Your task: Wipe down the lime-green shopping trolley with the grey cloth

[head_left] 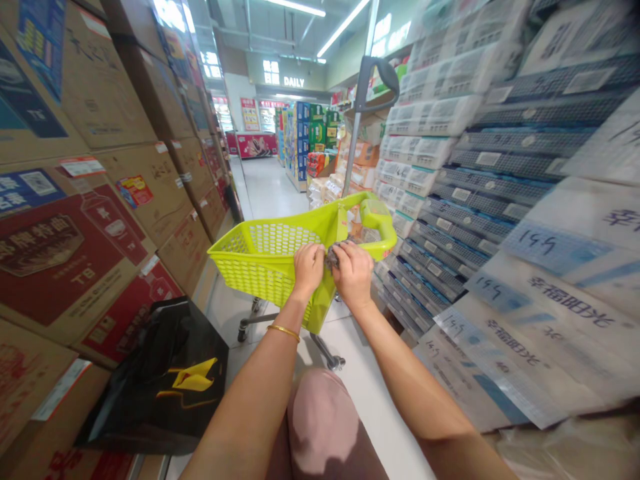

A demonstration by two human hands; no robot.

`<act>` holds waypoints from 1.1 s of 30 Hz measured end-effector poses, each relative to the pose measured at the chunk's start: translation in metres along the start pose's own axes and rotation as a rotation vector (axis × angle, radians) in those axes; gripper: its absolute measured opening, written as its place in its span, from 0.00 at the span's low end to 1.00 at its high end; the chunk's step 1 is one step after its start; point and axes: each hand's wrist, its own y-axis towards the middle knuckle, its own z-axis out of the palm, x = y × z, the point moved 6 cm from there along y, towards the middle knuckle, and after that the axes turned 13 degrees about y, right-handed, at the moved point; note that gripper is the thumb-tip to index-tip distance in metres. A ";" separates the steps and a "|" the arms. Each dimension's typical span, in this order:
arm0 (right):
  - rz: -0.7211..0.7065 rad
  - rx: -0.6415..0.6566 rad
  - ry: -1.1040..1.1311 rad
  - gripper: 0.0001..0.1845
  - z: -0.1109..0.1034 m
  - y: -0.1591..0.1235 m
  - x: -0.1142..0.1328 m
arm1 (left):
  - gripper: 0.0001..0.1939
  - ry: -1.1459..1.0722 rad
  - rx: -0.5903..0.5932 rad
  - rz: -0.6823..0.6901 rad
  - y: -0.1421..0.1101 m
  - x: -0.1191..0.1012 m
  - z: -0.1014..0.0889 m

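Meeting at the near side of a yellow-green shopping cart (265, 280), the two hands are in the middle of the head view. Between them is a small dark grey thing (332, 256), which looks crumpled; it is too small and blurred to say what it is. The right hand (354, 272) has its fingers bent and pressed together, and they pinch this grey thing beside the thumb. The left hand (309, 268) is just beside it, with the fingers curled and close to each other; whether they also pinch the grey thing or rest on the cart, I cannot tell. A thin gold bracelet (283, 331) is around the left wrist.

The cart stands on the pale tiled floor (265, 183), in front of the person's knee (319, 413). Its basket wall has many holes, and its handle (384, 223) is at the right, near the right hand. Behind the cart rises a metal pole (352, 153) with a dark grip (363, 87). At the left, a black bag (145, 373) with a yellow mark leans near stacked cardboard boxes (145, 87); at the right, wrapped packs (530, 293) are piled high.
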 end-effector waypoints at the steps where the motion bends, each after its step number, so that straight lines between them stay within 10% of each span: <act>1: -0.012 0.016 0.001 0.13 0.005 0.000 0.006 | 0.16 -0.006 0.003 -0.002 0.000 0.001 -0.001; 8: -0.063 0.194 0.037 0.14 0.014 0.003 0.020 | 0.16 -0.078 0.001 -0.060 0.003 0.018 -0.011; 26: 0.044 0.126 0.098 0.16 -0.025 0.026 0.030 | 0.14 -0.150 0.032 -0.140 0.009 0.054 -0.032; 33: 0.140 0.132 0.060 0.15 -0.014 0.032 0.047 | 0.13 0.065 -0.052 0.062 0.001 0.004 -0.064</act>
